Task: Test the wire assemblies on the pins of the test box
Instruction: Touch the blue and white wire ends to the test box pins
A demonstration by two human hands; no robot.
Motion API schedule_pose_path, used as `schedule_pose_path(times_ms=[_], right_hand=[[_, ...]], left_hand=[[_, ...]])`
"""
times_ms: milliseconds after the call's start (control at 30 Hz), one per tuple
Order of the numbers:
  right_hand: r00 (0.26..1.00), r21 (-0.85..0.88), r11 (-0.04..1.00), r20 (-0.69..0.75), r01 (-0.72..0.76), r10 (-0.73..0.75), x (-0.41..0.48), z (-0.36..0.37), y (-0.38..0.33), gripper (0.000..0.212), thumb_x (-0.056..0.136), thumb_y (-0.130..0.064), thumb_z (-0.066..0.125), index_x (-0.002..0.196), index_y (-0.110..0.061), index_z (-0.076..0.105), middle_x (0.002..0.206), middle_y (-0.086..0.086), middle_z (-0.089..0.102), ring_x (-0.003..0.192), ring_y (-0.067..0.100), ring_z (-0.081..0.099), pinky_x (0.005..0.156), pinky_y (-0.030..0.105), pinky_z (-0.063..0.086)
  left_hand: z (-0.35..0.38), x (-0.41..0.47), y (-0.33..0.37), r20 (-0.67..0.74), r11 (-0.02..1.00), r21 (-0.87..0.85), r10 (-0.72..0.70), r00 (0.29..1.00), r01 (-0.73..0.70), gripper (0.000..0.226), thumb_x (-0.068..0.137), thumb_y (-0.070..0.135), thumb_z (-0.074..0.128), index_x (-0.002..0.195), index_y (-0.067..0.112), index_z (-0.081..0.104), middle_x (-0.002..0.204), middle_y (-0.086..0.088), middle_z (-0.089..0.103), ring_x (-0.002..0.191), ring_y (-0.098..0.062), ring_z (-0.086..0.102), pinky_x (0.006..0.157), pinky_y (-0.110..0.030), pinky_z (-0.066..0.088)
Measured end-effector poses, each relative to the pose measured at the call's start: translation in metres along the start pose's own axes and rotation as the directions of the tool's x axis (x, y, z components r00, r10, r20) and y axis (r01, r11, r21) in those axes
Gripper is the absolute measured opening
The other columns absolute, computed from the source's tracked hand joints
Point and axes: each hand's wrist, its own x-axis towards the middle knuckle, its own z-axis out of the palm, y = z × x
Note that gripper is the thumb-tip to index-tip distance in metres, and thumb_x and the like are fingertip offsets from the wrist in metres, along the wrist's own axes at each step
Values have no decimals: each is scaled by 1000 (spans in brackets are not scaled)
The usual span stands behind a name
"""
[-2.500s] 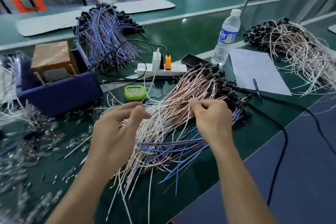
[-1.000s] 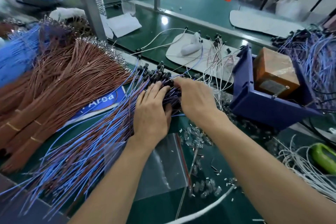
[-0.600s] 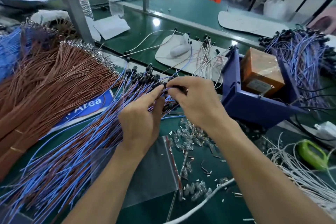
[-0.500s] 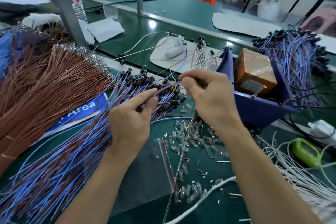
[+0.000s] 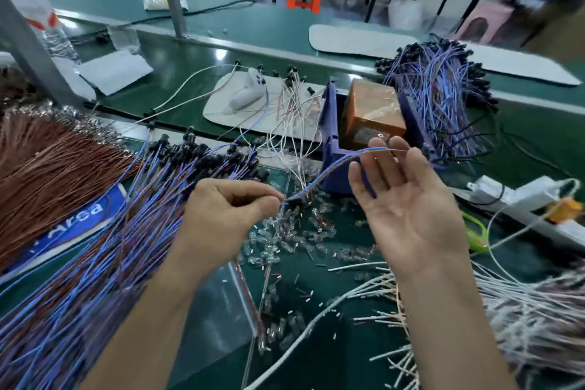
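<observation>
My left hand pinches one blue-and-brown wire assembly near its black end, just right of the big pile of blue wire assemblies. The wire arcs up and to the right, and its bare tips lie across the straight fingers of my right hand, which is palm up. Behind that hand stands the blue tray holding the orange-brown test box. The box's pins are not visible.
Brown wire bundles lie at the left, a second blue bundle right of the tray, white wires at lower right. Small clear parts and a plastic bag cover the green mat; a power strip sits at right.
One wire has been pulled out of the blue pile. My right hand has opened palm up and moved right toward the tray, with the wire stretched between both hands.
</observation>
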Motion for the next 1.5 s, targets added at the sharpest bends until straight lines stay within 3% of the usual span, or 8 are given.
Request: schedule_pose_path(times_ms=[367, 500, 600, 700, 933, 1167, 1300, 1500], right_hand=[[966, 163, 976, -234, 147, -106, -15, -49, -41, 27, 105, -31, 50, 84, -17, 59, 55, -9, 44, 43, 7, 32, 42, 20, 33], [963, 18, 986, -218, 167, -160, -22, -61, -40, 40, 101, -41, 53, 73, -18, 67, 54, -4, 47, 43, 9, 34, 45, 21, 41], [970, -24, 990, -198, 137, -139, -24, -67, -41, 38, 96, -41, 57, 69, -15, 66, 51, -3, 40, 44, 12, 32, 45, 23, 41], [970, -57, 995, -227, 81, -92, -23, -72, -38, 36, 93, -40, 60, 68, -15, 64, 51, -2, 35, 45, 12, 29, 44, 23, 38], [997, -633, 774, -70, -10, -45, -23, -67, -20, 29, 96, 2, 60, 86, -13, 83, 69, 6, 66, 53, 2, 46, 62, 25, 32], [999, -712, 702, -10, 25, -46, -18, -52, 6, 25, 96, -5, 64, 84, -18, 82, 73, -2, 74, 58, 1, 60, 60, 12, 44], [1000, -705, 709, -4, 9, -17, -18, -51, 15, 15, 83, -5, 78, 88, -19, 82, 85, 5, 80, 87, 22, 77, 81, 27, 59], [993, -772, 634, -106, -48, -53, -16, -49, 24, 15, 62, -28, 84, 76, -24, 82, 75, 3, 78, 76, 18, 75, 80, 38, 62]], left_hand=[[-10, 0, -7, -7, 947, 219, -242, 970, 237, 15, 67, 24, 92, 77, 32, 83, 72, 1, 78, 62, -8, 73, 56, -17, 54], [-4, 2, -18, -27, 908, -266, -342, 939, 323, 7, 68, 14, 81, 73, 18, 82, 65, -3, 74, 50, -6, 65, 49, -13, 52], [1, 3, -28, 82, 619, -704, -416, 906, 348, 13, 80, 14, 73, 70, 17, 80, 69, 0, 71, 47, 1, 60, 44, -9, 46], [10, 6, -31, 147, 426, -833, -443, 885, 352, 29, 50, 19, 99, 72, 18, 80, 71, 5, 69, 49, 2, 59, 43, -10, 44], [52, 18, -15, 75, 912, -224, -336, 939, 344, 14, 75, 32, 79, 82, 21, 83, 89, 0, 80, 62, -4, 67, 54, -17, 46], [97, 20, 9, 171, 957, -154, -218, 961, 245, 18, 84, 8, 79, 71, 19, 82, 62, -5, 72, 46, -9, 57, 45, -15, 43], [107, 16, 11, 100, 937, -239, -239, 966, 256, 22, 80, 4, 83, 66, 20, 81, 60, -4, 72, 46, -9, 59, 48, -18, 50], [113, 6, 1, -14, 933, -302, -209, 978, 195, 20, 76, 3, 86, 68, 21, 80, 65, -2, 74, 57, -11, 67, 55, -20, 52]])
